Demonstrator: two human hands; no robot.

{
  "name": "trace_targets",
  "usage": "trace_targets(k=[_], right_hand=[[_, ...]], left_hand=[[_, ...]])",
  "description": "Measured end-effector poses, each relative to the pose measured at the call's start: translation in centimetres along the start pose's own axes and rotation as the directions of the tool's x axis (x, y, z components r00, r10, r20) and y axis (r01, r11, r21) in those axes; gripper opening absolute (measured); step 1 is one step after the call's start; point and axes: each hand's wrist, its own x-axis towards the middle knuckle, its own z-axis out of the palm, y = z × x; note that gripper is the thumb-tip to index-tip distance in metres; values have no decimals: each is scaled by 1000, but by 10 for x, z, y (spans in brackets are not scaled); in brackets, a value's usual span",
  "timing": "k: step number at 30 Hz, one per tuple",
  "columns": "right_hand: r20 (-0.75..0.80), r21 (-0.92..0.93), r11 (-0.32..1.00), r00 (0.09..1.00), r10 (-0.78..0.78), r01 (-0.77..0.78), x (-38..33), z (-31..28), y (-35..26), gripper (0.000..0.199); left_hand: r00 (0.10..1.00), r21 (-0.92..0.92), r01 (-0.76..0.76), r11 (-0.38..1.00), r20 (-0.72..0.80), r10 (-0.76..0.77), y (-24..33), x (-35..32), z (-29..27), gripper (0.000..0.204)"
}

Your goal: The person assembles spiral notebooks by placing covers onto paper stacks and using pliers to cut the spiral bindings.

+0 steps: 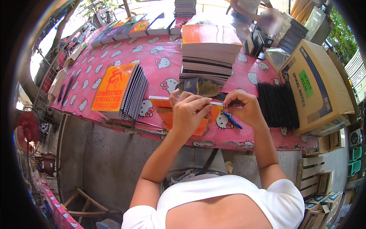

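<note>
My left hand (189, 113) is closed around an orange-covered notebook (166, 110), standing on edge with its white page edge upward. At the right end of that edge, the fingertips of my right hand (244, 108) are pinched together; what lies between them is too small to make out. Just under the right hand, a blue pen-like tool (232, 120) lies on the table. Behind my hands sits a dark, see-through-looking container (199, 87) with brownish contents. To the left is a stack of spiral notebooks with orange covers (114, 86).
A tall stack of orange-topped notebooks (209, 53) rises beyond the container. Black spiral coils (277, 105) lie on the right, beside a large cardboard box (312, 87). More notebooks (141, 26) line the far edge of the pink patterned table (164, 53). Another person (248, 9) is at the far side.
</note>
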Motion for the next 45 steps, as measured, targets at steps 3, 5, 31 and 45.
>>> trace_targets(k=[3, 5, 31, 45], right_hand=[[49, 14, 977, 976, 210, -211, -1, -2, -9, 13], [63, -34, 954, 952, 299, -297, -1, 4, -12, 13], [-129, -513, 854, 976, -175, 85, 0, 30, -27, 14], [20, -482, 876, 1000, -15, 23, 13, 19, -27, 20]], left_hand=[[1000, 27, 18, 999, 7, -19, 3, -1, -2, 18], [1000, 30, 19, 999, 9, -19, 6, 2, -3, 18], [998, 36, 5, 999, -69, -2, -1, -4, 2, 23], [996, 17, 45, 999, -80, -43, 1, -1, 2, 20]])
